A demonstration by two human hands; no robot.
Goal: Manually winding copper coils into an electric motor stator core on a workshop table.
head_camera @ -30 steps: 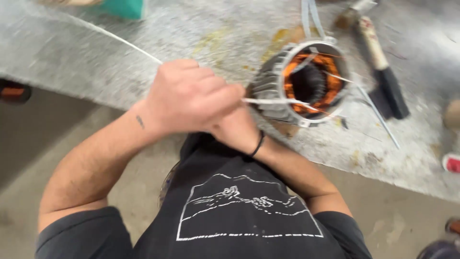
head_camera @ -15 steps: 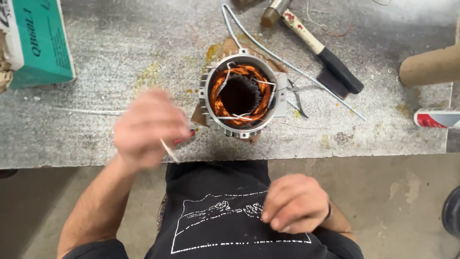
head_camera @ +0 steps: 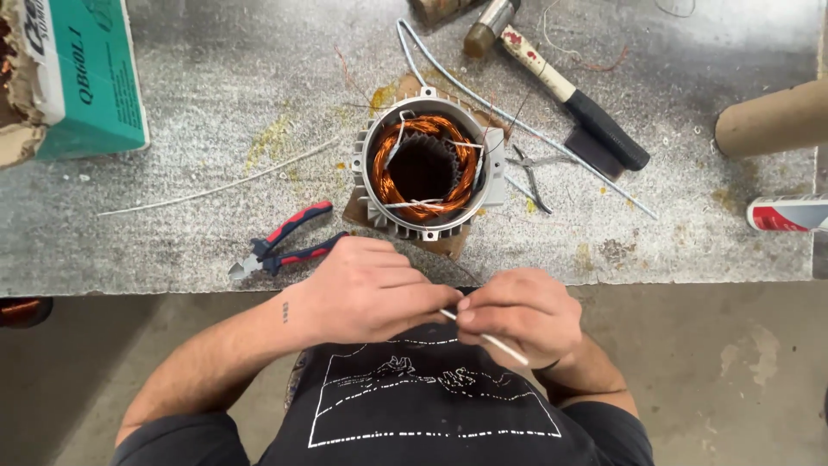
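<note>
A round metal motor stator [head_camera: 425, 168] with copper windings tied by white cord stands upright on the grey workbench [head_camera: 207, 112]. Just in front of the bench edge, over my black shirt, my left hand [head_camera: 366, 292] and my right hand [head_camera: 519, 314] meet. Both pinch a thin white sleeve or cord [head_camera: 487, 336] that runs between the fingertips and sticks out below the right hand. Red-and-blue handled pliers [head_camera: 289, 237] lie on the bench right beside my left hand.
A teal cardboard box [head_camera: 73, 78] sits at the far left. A hammer [head_camera: 561, 86], a long thin metal rod [head_camera: 535, 138], small cutters [head_camera: 530, 177], a cardboard tube [head_camera: 772, 116] and a white-and-red tube [head_camera: 789, 214] lie to the right. A loose white cord [head_camera: 216, 185] lies left of the stator.
My view has tilted so the stator sits centred. Both hands have come together in front of the bench edge and now pinch the white sleeve between them. Earlier they were apart.
</note>
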